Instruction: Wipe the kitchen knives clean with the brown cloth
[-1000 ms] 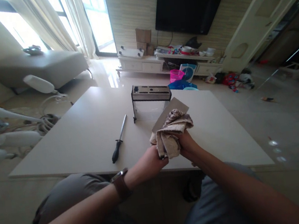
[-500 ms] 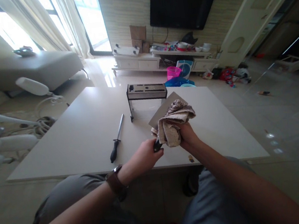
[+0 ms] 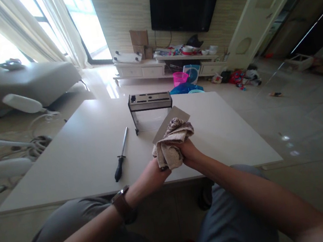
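My left hand (image 3: 153, 173) is closed around the dark handle of a cleaver (image 3: 175, 115), whose broad grey blade points up and away to the right. In my right hand (image 3: 188, 152) is a bunched beige-and-brown cloth (image 3: 170, 141), wrapped over the lower part of the blade and hiding most of the handle. To the left, a sharpening steel (image 3: 121, 156) with a black handle lies on the white table (image 3: 87, 147). Beyond the blade stands a knife block (image 3: 149, 100) with a slotted metal top and clear sides.
Past the table's far edge are a pink basket (image 3: 180, 78) and a blue plastic bag (image 3: 185, 88) on the floor. A low white cabinet (image 3: 139, 71) runs along the wall under a television (image 3: 186, 1). White chair-like parts (image 3: 23, 103) stand off the table's left side.
Both hands have shifted left and slightly nearer with the cleaver and cloth. The cloth now covers more of the handle beside my left hand. The whole view has turned slightly.
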`<state>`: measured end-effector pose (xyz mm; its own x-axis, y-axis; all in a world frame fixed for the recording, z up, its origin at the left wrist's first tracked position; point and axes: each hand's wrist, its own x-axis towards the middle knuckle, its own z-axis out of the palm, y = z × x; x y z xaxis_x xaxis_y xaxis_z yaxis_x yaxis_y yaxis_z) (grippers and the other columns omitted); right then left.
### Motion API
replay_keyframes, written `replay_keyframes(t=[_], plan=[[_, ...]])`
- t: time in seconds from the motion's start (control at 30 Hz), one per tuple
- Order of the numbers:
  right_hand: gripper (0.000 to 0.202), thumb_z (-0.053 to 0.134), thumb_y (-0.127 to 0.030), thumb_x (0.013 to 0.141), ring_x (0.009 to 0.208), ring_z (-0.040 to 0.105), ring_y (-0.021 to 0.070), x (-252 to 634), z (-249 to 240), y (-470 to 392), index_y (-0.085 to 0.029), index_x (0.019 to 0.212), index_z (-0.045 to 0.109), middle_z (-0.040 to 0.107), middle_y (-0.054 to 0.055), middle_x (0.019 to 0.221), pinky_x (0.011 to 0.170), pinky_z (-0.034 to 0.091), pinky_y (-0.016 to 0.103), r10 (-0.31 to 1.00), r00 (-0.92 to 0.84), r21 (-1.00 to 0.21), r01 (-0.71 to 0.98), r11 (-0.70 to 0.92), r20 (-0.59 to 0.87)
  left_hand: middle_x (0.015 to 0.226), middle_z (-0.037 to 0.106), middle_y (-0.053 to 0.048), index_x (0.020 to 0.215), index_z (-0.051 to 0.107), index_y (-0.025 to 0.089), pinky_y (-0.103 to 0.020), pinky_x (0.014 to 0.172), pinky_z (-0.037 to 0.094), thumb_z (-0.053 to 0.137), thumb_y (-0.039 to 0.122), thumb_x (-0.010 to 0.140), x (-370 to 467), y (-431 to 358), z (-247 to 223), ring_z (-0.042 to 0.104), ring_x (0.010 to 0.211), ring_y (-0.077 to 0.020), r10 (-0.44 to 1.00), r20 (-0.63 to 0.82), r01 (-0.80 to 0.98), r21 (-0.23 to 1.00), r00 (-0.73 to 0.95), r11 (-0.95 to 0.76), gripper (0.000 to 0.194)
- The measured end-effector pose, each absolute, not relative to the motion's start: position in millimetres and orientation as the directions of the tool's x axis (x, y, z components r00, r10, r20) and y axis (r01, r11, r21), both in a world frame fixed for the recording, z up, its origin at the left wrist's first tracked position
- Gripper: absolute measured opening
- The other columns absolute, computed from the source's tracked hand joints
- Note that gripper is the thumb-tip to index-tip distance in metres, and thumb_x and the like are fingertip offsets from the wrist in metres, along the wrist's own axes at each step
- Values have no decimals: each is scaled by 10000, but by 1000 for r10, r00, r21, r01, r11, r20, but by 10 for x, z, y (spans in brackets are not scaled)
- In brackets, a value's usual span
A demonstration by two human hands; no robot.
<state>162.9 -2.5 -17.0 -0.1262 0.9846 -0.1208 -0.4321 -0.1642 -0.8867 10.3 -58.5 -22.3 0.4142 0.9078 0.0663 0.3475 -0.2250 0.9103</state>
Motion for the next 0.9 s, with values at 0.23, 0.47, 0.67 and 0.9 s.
replay_keyframes(t=[0.23,0.47,0.67,0.9], plan=[[376,893,-251,541,839,707,223,1725,53,8,-207,862,701,778,35,933,843,572,378,979,-192,-933,-334,-132,-70,998,763,-76,1038,723,141,-314,856,525,627,285,859,-50,-548,-75,676,924,-240,912,-21,414,895,411,-166,249],[463,910,-217,540,915,709,227,1860,113,41,-224,967,729,778,37,1027,884,568,364,983,-180,-950,-302,-82,-27,706,610,10,830,652,137,-250,608,387,590,300,854,-134,-536,47,495,652,-139,929,-84,529,838,362,-131,177],[395,911,-236,551,831,697,213,1835,14,37,-213,904,735,776,22,926,830,572,356,980,-176,-941,-306,-143,-92,816,706,-40,901,668,137,-260,654,426,615,315,850,-58,-562,12,575,719,-170,936,-96,526,844,338,-103,193],[411,923,-240,510,788,688,204,1731,42,-18,-199,874,736,775,20,903,787,559,335,975,-164,-919,-340,-199,-151,982,768,-81,1011,703,139,-282,790,506,623,248,838,12,-612,-30,686,871,-219,939,-70,460,882,337,-100,220]])
